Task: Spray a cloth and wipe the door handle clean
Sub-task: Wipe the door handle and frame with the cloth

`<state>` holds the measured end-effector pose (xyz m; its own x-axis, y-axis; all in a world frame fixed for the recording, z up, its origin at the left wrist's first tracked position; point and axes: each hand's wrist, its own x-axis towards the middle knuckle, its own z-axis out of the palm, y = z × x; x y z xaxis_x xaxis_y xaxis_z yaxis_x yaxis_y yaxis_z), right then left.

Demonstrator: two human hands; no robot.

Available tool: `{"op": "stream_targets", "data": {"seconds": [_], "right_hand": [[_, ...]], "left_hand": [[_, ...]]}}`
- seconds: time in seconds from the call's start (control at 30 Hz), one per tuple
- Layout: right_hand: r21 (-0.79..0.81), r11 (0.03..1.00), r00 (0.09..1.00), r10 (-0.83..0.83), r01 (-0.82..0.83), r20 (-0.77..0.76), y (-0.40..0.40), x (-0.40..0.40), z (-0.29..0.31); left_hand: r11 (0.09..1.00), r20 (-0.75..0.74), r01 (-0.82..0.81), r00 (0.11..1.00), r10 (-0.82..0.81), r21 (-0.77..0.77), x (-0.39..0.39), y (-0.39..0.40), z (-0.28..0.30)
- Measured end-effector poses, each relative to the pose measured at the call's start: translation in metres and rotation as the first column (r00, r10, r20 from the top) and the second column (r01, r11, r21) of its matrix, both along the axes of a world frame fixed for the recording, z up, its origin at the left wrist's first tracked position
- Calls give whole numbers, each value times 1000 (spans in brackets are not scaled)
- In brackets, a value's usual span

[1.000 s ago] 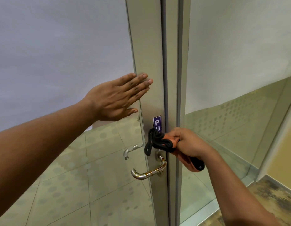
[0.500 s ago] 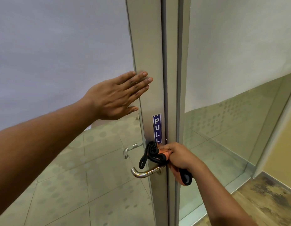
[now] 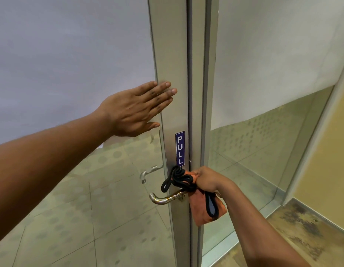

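A shiny metal lever door handle [image 3: 163, 197] sticks out leftward from the grey metal door stile [image 3: 171, 54]. My right hand [image 3: 206, 180] is closed on an orange cloth with black trim [image 3: 201, 207], pressed at the handle's base where it joins the stile. Part of the cloth hangs below my fist, and a black loop bunches above the handle. My left hand [image 3: 136, 110] lies flat with fingers spread, palm against the door's glass and stile edge above the handle. No spray bottle is in view.
A blue PULL sticker [image 3: 180, 149] sits on the stile just above the handle. A second handle [image 3: 150, 171] shows through the glass on the far side. A fixed glass panel [image 3: 263, 141] stands to the right, with a yellow wall [image 3: 333, 151] beyond.
My right hand has carried the cloth downward from beside the PULL sticker onto the handle's base, and more of the orange cloth hangs loose below. My left hand has stayed flat on the door.
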<state>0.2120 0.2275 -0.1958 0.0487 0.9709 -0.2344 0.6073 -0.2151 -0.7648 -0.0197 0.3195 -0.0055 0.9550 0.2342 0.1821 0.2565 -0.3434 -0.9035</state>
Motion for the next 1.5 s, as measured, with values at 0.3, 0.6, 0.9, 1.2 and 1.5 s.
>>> {"op": "stream_targets", "data": {"seconds": [0.3,0.6,0.9,1.2,1.5], "right_hand": [[31,995,995,-95,95,-3,-15,-12,-14],[44,991,982,-118,125,-150,-29,-21,-27],[50,963,834,-204,266,-513,-17,25,-19],[59,993,965,-85,102,-249,20,18,-31],[-16,999,939,-47,44,-341,23,22,-34]], "left_hand": [[1000,-17,-22,1000,22,5,0,0,0],[999,-14,-55,998,55,2,0,-1,1],[1000,-5,7,1000,-7,0,1,1,0],[1000,-11,1,1000,-1,21,1,0,0],[1000,-8,10,1000,-10,4,1,1,1]]}}
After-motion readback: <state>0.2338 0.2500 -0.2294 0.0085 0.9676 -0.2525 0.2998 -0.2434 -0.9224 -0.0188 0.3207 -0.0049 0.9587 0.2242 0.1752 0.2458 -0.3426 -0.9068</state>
